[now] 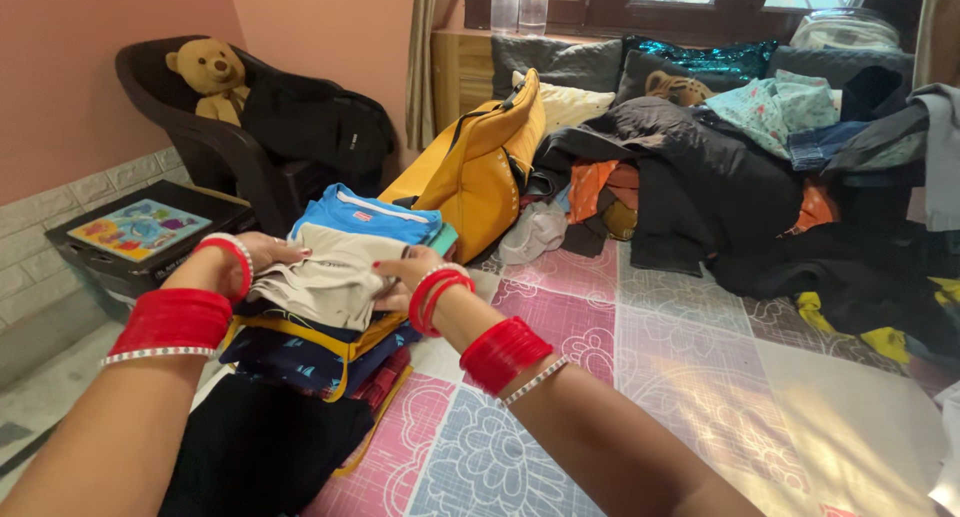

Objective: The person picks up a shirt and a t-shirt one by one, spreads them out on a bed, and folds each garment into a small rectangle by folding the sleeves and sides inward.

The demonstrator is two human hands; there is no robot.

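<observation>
At near left on the patterned bedsheet [700, 377], a beige folded garment [335, 277] tops the stack of folded clothes [320, 352]. Your left hand [262, 251] lies flat along its left edge; your right hand [405, 277] curls its fingers over the right edge, thumb hidden. You should find it soft, light and limp, so grip both edges together to keep its fold.

1. Folded beige cotton garment [335, 272], lying flat on top of the clothes stack, a bit rumpled at the front edge.
2. Folded blue-and-white t-shirt [365, 214] just behind it, touching.
3. Under both: a yellow-trimmed, dark navy folded piece [300, 352], probably printed fabric; hard to tell.
</observation>
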